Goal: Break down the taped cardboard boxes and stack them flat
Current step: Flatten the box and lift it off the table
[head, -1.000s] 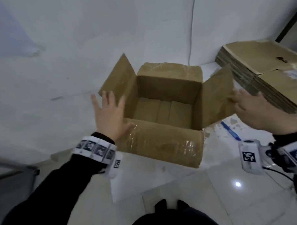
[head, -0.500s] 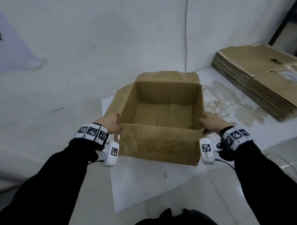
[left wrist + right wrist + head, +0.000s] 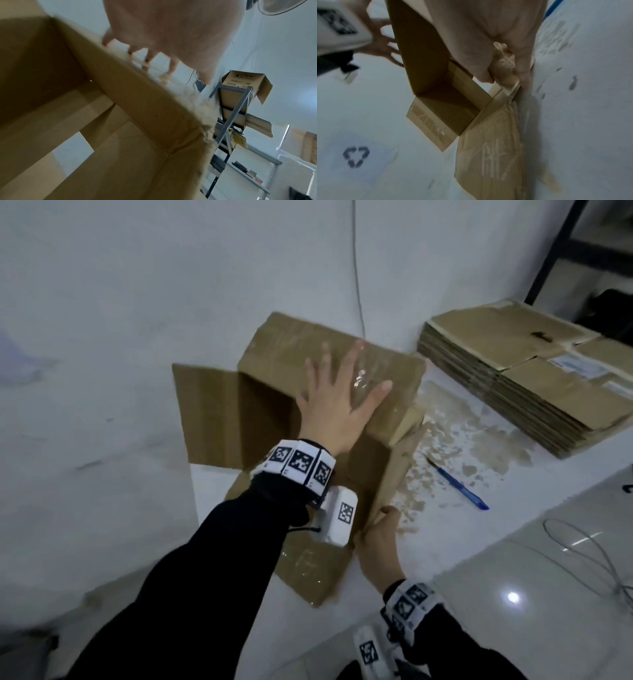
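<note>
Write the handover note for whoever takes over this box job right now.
Left hand: open, fingers spread, pressing flat on the taped panel of the cardboard box.
Right hand: pinches the box's near right edge.
The box is skewed and partly collapsed on the white surface.
Flattened stack lies to the right, blue pen between.
Left: press the box fully flat, add it to the stack.

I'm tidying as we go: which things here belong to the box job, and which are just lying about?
Job:
- cardboard box, pressed by left hand, edge gripped by right hand
- stack of flattened boxes

Lying about:
- blue pen
- white cable on floor
- metal shelf
</note>
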Available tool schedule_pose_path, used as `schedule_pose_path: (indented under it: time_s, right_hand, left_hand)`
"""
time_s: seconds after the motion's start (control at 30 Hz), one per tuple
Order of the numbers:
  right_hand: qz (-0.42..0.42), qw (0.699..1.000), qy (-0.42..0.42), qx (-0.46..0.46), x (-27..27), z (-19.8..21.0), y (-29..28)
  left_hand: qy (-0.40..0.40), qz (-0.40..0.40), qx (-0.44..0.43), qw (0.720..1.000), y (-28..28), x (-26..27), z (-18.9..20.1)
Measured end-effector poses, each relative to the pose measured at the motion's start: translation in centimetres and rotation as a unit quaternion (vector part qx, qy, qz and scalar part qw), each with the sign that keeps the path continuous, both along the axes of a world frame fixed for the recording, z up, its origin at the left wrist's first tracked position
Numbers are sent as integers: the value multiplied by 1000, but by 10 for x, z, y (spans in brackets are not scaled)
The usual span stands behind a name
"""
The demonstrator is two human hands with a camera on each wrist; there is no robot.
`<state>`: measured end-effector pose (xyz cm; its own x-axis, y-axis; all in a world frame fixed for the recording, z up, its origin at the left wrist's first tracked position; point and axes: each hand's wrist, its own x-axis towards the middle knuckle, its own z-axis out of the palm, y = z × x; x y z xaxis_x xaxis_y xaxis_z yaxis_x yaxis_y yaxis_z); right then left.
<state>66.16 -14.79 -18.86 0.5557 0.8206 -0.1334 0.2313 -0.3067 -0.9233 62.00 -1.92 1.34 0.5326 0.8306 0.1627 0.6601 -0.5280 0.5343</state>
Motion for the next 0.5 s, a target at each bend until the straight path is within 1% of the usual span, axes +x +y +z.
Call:
schedule_pose_path:
  time_s: [0.03,0.1,0.13,0.17,0.3,0.33,0.37,0.43,0.47,0.5]
  right_hand:
    - [26,999,-26,-12,-4,-5,-7]
    - [77,995,-50,-33,-4,-6,-21]
    - [94,994,-56,-24,1,-4,-27]
    - [87,995,-49,-12,9,0,-31]
    - [-44,999,10,-12,58,29,-24]
    - [-39,998,51,-20,73,36,-17]
    - [1,994,105,-34,85,42,-10]
    - [109,969,207,-84,99,56,2]
    - [138,958,234,-89,102,64,9]
    - [146,953,259,-66,103,73,15]
  left_hand:
    - [54,13,-19,998,4,1,-4]
    - [177,13,-46,983,12,-2,-11]
    - [212,6,-52,976,16,-6,-14]
    - [223,3,-53,973,19,-10,-16]
    - [221,-6,-48,974,22,-31,-19]
    - [223,-12,-52,973,22,-38,-19]
    - [226,-19,-60,972,23,-45,-19]
    - [228,-31,-83,970,26,-59,-15]
    - [228,-36,-90,969,27,-65,-12]
    - [235,-40,-90,967,27,-68,-9]
